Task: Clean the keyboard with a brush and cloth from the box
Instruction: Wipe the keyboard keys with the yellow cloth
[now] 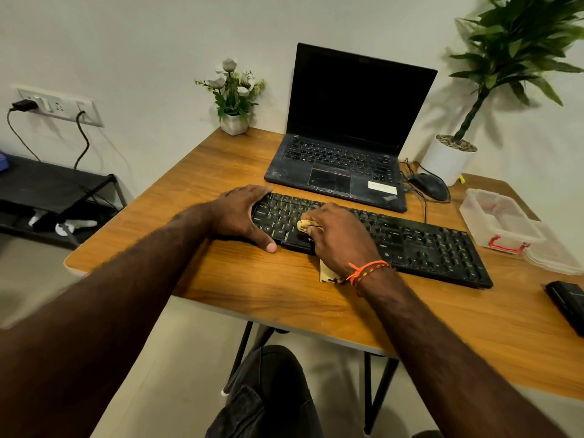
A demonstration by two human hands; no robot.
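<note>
A black keyboard lies across the wooden table. My left hand grips its left end, fingers over the far edge and thumb on the near edge. My right hand holds a bunched yellow cloth pressed on the keys left of the middle; a corner of the cloth hangs out under my wrist onto the table. The clear plastic box with a red latch stands open at the right. No brush is visible.
An open black laptop sits behind the keyboard, a mouse to its right. A small flower pot and a large potted plant stand at the back. The box's lid and a black object lie at the right edge.
</note>
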